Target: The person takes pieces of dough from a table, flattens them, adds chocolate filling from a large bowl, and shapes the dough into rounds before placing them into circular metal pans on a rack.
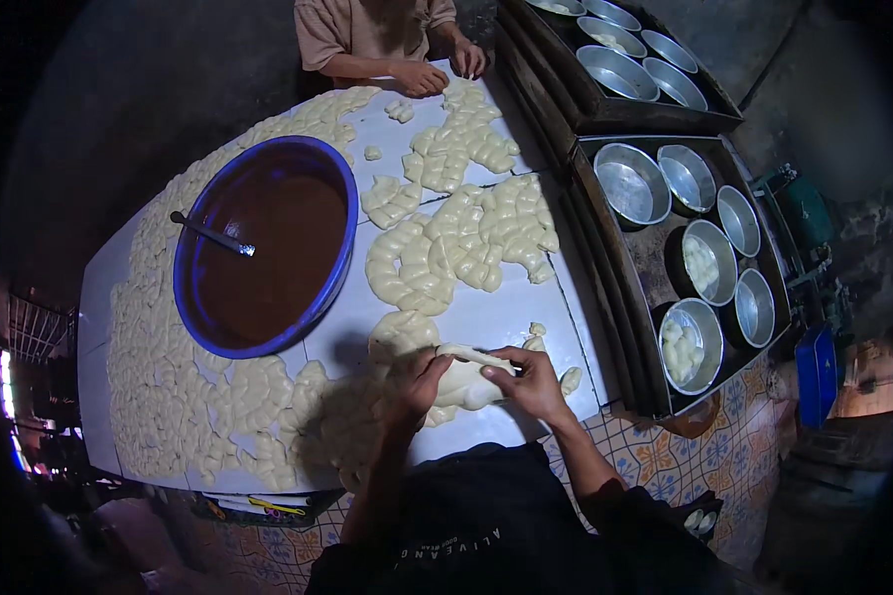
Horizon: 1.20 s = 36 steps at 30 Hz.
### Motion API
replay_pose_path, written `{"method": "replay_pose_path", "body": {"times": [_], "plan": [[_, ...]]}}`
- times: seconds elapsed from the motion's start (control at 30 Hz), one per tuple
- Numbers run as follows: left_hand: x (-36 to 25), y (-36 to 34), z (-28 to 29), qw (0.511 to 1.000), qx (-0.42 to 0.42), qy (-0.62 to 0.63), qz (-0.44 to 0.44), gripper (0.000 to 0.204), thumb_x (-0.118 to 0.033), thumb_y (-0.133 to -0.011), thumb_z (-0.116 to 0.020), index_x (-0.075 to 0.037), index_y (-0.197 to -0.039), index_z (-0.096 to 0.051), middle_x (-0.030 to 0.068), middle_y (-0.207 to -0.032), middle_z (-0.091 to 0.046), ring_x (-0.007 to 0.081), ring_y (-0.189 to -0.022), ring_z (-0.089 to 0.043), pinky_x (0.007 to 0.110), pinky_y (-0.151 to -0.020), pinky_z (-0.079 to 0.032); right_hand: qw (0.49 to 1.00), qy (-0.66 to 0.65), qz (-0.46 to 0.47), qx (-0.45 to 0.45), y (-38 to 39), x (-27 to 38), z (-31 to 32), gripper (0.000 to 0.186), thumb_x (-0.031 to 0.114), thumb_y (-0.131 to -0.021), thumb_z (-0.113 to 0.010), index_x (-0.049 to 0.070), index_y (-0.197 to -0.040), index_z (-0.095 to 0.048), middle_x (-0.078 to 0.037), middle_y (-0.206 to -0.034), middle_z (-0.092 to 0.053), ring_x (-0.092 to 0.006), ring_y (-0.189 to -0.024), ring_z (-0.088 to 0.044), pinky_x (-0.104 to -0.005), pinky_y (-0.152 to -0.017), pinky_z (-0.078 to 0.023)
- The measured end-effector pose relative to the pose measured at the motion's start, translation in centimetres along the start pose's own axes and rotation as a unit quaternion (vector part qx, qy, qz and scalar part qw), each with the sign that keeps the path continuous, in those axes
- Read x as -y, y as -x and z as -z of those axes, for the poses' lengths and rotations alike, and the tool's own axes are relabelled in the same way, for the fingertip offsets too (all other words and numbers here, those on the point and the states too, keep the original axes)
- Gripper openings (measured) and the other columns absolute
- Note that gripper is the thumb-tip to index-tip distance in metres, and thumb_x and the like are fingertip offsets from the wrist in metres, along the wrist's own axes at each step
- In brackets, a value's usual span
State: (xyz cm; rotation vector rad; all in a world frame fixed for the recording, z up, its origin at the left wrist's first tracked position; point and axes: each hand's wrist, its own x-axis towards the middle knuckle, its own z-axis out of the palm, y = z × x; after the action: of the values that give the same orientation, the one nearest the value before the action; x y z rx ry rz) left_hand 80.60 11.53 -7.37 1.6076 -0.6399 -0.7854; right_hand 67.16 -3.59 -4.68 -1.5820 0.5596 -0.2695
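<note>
Between both hands, just above the white tiled table (486, 428), I hold a strip of pale dough (471, 355). My left hand (429, 382) pinches its left end. The right end is gripped by my right hand (532, 385), with the thumb pressed over it. Beneath my hands lies a smooth pale lump of dough (466, 387). Small bits of dough (571, 380) rest to the right of my right hand. Pressed close together, many dough pieces (412, 263) cover the table ahead of me.
A blue basin (339, 273) of brown filling, with a spatula (213, 235) in it, stands left of centre. At the right, dark trays (655, 283) hold round metal pans (630, 183), some with dough inside. Across the table, another person's hands (422, 77) work at dough.
</note>
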Motion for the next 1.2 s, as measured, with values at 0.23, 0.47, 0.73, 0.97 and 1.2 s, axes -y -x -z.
{"method": "replay_pose_path", "body": {"times": [0.23, 0.47, 0.73, 0.97, 1.2], "plan": [[1.3, 2.9, 1.1, 0.903, -0.109, -0.315, -0.27, 0.027, -0.005, -0.087, -0.057, 0.006, -0.111, -0.059, 0.0174, -0.097, -0.065, 0.0311, -0.087, -0.063, 0.038, -0.082, -0.05, 0.998, -0.056, -0.039, -0.005, 0.5, 1.7, 4.2, 0.019, 0.006, -0.08, -0.073, -0.004, -0.096, -0.069, -0.007, -0.083, -0.069, -0.0081, -0.072, -0.061, -0.0224, -0.064, -0.048], [4.0, 1.8, 4.4, 0.815, -0.132, 0.542, 0.153, 0.021, -0.025, -0.097, -0.043, -0.007, -0.096, -0.052, 0.0095, -0.07, -0.053, 0.0233, -0.051, -0.054, 0.04, -0.057, -0.05, 0.952, -0.3, 0.051, -0.043, 1.3, 5.0, 8.2, 0.048, 0.023, -0.087, -0.065, -0.007, -0.122, -0.052, -0.011, -0.077, -0.065, -0.0129, -0.061, -0.062, -0.0245, -0.057, -0.053], [4.2, 3.2, 7.3, 0.863, -0.254, 0.429, 0.081, 0.026, -0.033, -0.096, -0.05, -0.01, -0.101, -0.057, 0.0049, -0.085, -0.058, 0.0167, -0.069, -0.06, 0.032, -0.061, -0.053, 0.76, -0.581, 0.251, 0.147, -0.8, 1.8, 11.7, 0.057, 0.042, -0.094, -0.051, 0.007, -0.138, -0.044, 0.002, -0.055, -0.027, -0.0101, -0.049, -0.024, -0.0241, -0.046, -0.024], [0.4, 3.9, 3.9, 0.994, -0.028, 0.099, 0.047, 0.044, -0.014, -0.081, -0.067, 0.003, -0.12, -0.054, 0.0125, -0.1, -0.064, 0.0247, -0.095, -0.061, 0.035, -0.086, -0.048, 0.92, 0.332, 0.094, -0.186, -2.6, -4.1, 6.3, 0.046, 0.022, -0.081, -0.069, -0.001, -0.12, -0.06, -0.027, -0.124, -0.053, -0.027, -0.115, -0.054, -0.0368, -0.085, -0.049], [-0.8, 4.1, 1.6, 0.949, 0.097, -0.237, -0.183, 0.055, -0.011, -0.08, -0.07, 0.0, -0.129, -0.048, 0.0171, -0.112, -0.059, 0.0253, -0.1, -0.062, 0.036, -0.086, -0.049, 0.986, 0.107, 0.078, 0.103, 0.3, 0.9, -3.7, 0.035, 0.017, -0.082, -0.072, 0.005, -0.115, -0.065, -0.014, -0.096, -0.067, -0.0186, -0.073, -0.06, -0.0298, -0.069, -0.048]]}}
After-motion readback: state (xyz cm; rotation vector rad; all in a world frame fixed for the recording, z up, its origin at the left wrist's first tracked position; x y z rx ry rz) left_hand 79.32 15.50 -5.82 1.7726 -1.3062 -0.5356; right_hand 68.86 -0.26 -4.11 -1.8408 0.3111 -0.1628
